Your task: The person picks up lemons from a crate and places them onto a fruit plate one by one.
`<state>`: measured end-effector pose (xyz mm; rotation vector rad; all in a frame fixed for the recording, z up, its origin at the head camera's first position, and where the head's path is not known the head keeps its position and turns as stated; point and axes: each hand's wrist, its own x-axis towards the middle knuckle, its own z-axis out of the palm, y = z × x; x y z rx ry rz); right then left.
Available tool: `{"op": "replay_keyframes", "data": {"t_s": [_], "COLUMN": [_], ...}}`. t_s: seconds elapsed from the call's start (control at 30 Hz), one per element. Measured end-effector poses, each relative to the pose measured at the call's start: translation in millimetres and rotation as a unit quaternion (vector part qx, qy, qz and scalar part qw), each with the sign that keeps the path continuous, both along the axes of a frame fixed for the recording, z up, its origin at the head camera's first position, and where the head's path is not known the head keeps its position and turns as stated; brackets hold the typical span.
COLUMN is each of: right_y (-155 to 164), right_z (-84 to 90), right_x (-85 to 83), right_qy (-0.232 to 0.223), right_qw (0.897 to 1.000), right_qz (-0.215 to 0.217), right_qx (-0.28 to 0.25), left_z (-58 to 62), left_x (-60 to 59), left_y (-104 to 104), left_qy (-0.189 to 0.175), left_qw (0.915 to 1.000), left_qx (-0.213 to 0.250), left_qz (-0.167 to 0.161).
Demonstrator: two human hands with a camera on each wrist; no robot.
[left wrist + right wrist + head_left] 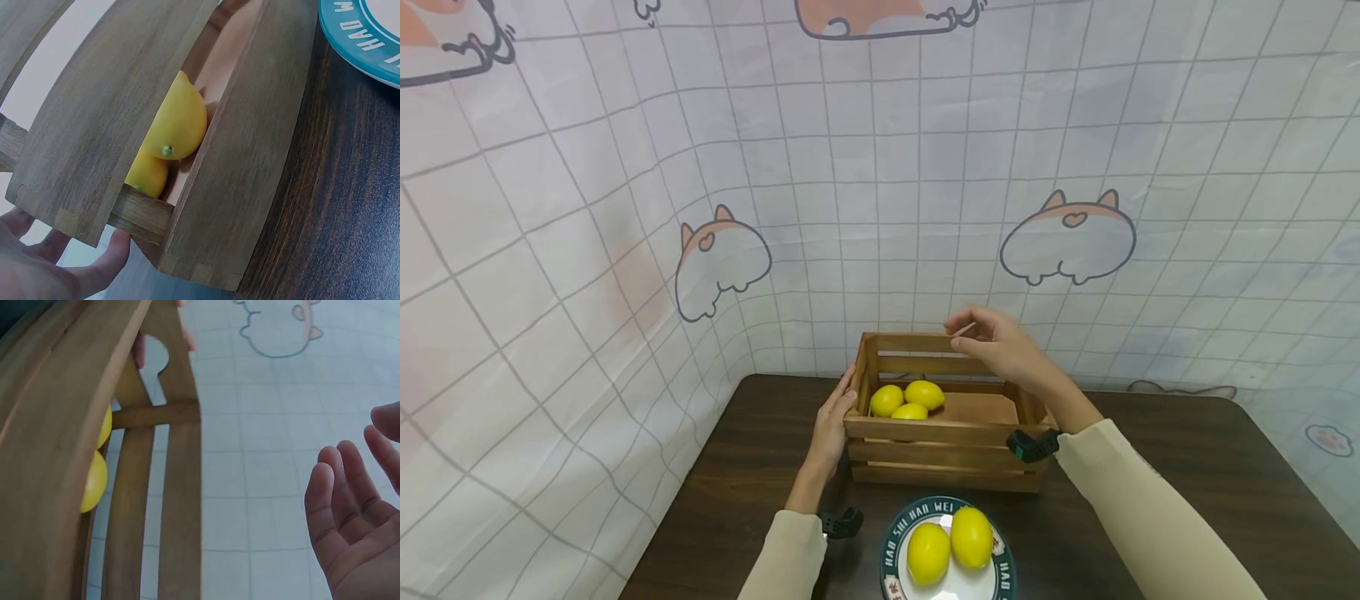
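Behind the dark wooden table (1187, 467) hangs a cartoon-printed grid backdrop (880, 167); both hands open, holding nothing.

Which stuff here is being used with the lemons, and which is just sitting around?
In use:
- wooden crate, steadied by the left hand at its left end
- three lemons in the crate
- two lemons on the plate
- plate
- right hand, empty, above the crate

Just there:
- dark table
- cat-print backdrop
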<state>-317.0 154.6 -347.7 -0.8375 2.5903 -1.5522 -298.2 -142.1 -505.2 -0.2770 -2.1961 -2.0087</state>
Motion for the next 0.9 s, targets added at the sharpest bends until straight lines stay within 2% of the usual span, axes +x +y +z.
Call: {"op": "replay_keyframes", "data": {"t_s": [0.37, 0.7, 0.9], "right_y": [-13.4, -19.6, -22.8], "right_z": [-2.9, -12.4, -16.1], "right_x": [-33.2, -55.2, -63.4], "right_qy": [0.001, -0.036, -0.063], "right_qw": [0.997, 0.994, 0.992], "right_qz": [0.036, 0.057, 0.055], "right_qx": [0.062, 0.088, 0.094], "left_z": [0.1, -0.5, 0.0], "left_x": [-2.0, -2.3, -0.4], "left_y": [4.1, 1.8, 1.8], "left_qy": [0.009, 0.008, 0.002], "left_qw": [0.9998, 0.9999, 0.9999], "left_qx": [0.011, 0.008, 0.009], "left_qz": [-0.014, -0.009, -0.005]}}
